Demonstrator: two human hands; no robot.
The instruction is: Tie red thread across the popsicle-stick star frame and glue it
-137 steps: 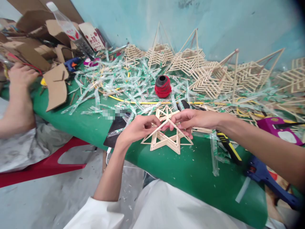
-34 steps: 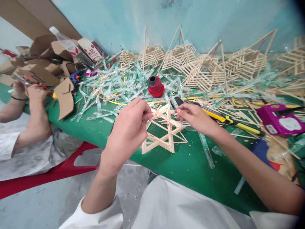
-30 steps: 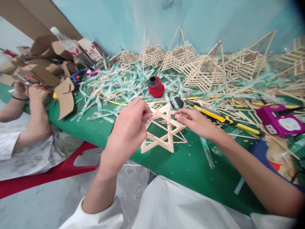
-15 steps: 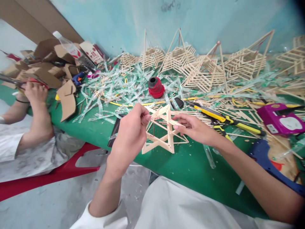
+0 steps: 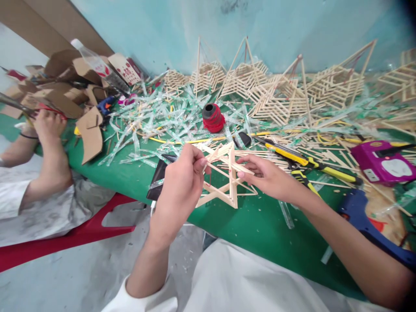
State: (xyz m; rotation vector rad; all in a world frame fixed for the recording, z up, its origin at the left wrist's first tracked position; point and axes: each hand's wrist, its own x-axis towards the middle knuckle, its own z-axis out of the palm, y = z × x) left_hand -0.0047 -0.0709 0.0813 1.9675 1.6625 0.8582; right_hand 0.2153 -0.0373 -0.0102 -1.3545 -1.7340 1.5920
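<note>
A six-pointed star frame (image 5: 232, 184) built of layered thin wooden sticks is held tilted above the table. My left hand (image 5: 182, 190) is closed in a pinch at its upper left edge, hiding part of that side. A short red thread (image 5: 209, 178) hangs just below those fingertips; whether they grip it too cannot be made out. On the other side, my right hand (image 5: 264, 175) has its thumb and fingers closed on the star's right point. A dark flat object (image 5: 157, 180) with a white cable lies left of my left wrist.
Beyond the star stands a spool of red thread (image 5: 213, 118) among clear tape scraps (image 5: 175, 112). Finished-looking stick stars (image 5: 276, 97) lean along the wall. To the right lie a yellow cutter (image 5: 286, 154), a purple box (image 5: 383, 162) and a blue glue gun (image 5: 364, 225). A co-worker's hands (image 5: 48, 125) hold scissors at left.
My left hand has shifted slightly right over the star's edge, covering more of its left side. My right hand keeps its grip. The co-worker's scissors have tilted.
</note>
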